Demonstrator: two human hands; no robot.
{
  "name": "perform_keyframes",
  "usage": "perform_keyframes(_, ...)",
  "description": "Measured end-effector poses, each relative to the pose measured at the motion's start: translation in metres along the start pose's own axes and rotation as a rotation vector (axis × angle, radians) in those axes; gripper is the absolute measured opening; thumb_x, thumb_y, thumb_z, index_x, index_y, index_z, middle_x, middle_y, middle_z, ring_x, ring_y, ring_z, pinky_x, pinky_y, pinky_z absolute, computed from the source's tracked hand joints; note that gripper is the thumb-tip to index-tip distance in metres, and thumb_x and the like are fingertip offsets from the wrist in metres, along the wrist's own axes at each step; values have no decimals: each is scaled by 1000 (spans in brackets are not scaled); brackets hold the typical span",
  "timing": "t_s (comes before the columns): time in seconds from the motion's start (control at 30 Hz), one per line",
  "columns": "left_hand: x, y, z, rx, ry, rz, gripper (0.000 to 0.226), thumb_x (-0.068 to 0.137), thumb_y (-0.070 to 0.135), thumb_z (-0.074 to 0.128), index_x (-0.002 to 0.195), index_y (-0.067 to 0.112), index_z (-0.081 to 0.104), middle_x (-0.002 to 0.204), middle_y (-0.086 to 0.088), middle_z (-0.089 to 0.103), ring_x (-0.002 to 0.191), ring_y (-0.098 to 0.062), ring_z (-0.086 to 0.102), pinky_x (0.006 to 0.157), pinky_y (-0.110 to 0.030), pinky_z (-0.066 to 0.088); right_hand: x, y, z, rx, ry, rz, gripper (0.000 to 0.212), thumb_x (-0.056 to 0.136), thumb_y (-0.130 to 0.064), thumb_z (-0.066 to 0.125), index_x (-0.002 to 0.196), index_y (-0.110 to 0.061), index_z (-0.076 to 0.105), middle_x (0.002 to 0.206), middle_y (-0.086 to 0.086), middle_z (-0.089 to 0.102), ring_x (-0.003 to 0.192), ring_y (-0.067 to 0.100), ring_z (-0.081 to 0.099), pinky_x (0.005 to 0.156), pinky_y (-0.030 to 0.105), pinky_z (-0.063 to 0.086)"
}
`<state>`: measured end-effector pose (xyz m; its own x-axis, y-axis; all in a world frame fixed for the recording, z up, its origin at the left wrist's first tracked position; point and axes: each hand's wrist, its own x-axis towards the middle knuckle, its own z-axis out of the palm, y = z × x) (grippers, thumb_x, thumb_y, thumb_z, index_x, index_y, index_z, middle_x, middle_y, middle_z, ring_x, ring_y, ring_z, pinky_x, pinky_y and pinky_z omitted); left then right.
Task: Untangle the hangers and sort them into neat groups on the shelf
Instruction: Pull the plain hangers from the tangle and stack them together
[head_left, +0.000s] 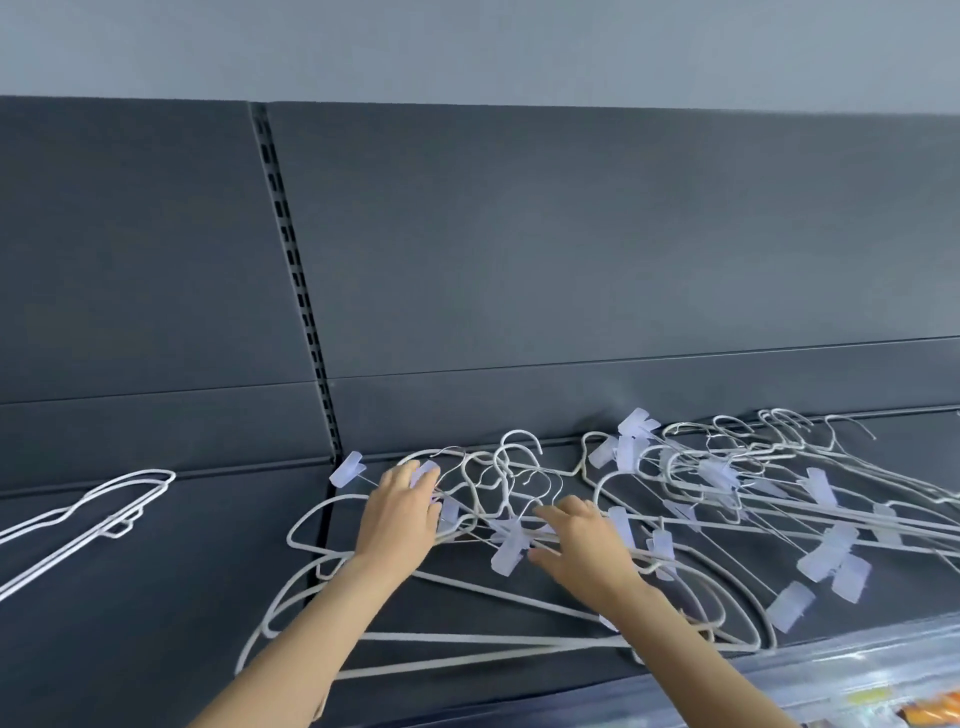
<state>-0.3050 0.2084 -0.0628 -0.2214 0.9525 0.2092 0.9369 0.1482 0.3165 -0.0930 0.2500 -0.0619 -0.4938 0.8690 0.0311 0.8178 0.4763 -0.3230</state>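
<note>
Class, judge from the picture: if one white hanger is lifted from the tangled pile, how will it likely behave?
Probably light yet fairly stiff: the thin wire hangers hold their shape. It would likely drag neighbours along, since hooks and clear clips interlock throughout. It may slide easily on the smooth shelf.

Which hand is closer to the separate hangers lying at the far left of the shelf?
Left. The left hand lies right of those hangers, in the tangle; the right hand is farther right.
</note>
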Motion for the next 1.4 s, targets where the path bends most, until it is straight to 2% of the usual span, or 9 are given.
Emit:
perform_keyframes(0.17, 15, -8, 2, -184, -133, -140, 43, 92, 7, 42, 133, 21, 42, 122, -7, 49, 110, -23, 48, 86, -36, 47, 6, -12, 17, -77, 37, -172, 47, 79, -35, 59, 126, -33, 51, 119, 0, 51, 111, 24, 48, 89, 33, 35)
perform_keyframes(0.4, 19, -1, -20, -358, 170, -37, 32, 93, 9, 46, 121, 18, 58, 100, -2, 58, 90, -18, 54, 76, -29, 44, 13, -2, -2, 224, 151, -196, 31, 91, -29, 51, 122, -25, 56, 113, -5, 55, 99, 18, 56, 88, 33, 44)
perform_keyframes(0.53, 17, 8, -21, -404, 199, -90, 31, 92, 9, 48, 121, 16, 57, 93, 1, 54, 77, -15, 50, 69, -23, 36, 19, 5, -8, 363, 94, -140, 31, 89, -24, 56, 119, -25, 58, 98, -16, 51, 80, -2, 54, 76, 19, 42)
perform_keyframes(0.7, 5, 0, -6, -262, -11, -248, 34, 91, 11, 45, 124, 15, 48, 95, -9, 60, 78, -23, 50, 63, -32, 39, 16, 25, -5, 357, -32, -120, 44, 80, -7, 57, 122, -22, 57, 116, -3, 58, 105, 11, 56, 87, 17, 41)
perform_keyframes(0.9, -21, 1, -2, -199, 5, -298, 23, 85, 27, 56, 97, 12, 43, 92, -2, 56, 81, -23, 54, 61, -32, 39, 6, 49, -9, 57, -26, 11, 27, 87, -30, 54, 107, -15, 64, 108, 4, 59, 106, 22, 53, 88, 31, 43)
perform_keyframes(1.1, -30, -1, -3, -221, -54, -308, 47, 79, 33, 66, 113, 17, 37, 108, 0, 54, 92, -24, 56, 69, -35, 44, 9, 40, -5, -115, -31, 11, 22, 89, -20, 46, 102, -15, 62, 106, 4, 58, 108, 25, 50, 87, 32, 36)
perform_keyframes(1.2, -29, -4, -5, -295, -75, -318, 63, 79, 28, 68, 131, 16, 35, 117, 0, 51, 106, -23, 54, 77, -30, 43, 9, 38, -5, 63, 10, 35, 15, 87, -13, 49, 92, -8, 63, 90, 4, 54, 94, 26, 53, 71, 29, 33)
perform_keyframes(1.3, -29, -6, -10, -388, 10, -281, 27, 79, 17, 64, 104, 18, 52, 97, -1, 59, 86, -21, 55, 71, -31, 45, 9, 34, -15, 297, 90, 107, 11, 83, -9, 56, 80, -5, 65, 80, 7, 59, 76, 23, 54, 64, 31, 38)
perform_keyframes(1.4, -28, -4, -18, -504, 75, -214, 20, 83, 11, 59, 95, 25, 51, 89, 5, 60, 80, -14, 56, 66, -24, 41, 10, 27, -31, 433, 147, 124, 11, 84, -11, 58, 73, -11, 62, 67, 2, 62, 62, 18, 53, 60, 29, 42)
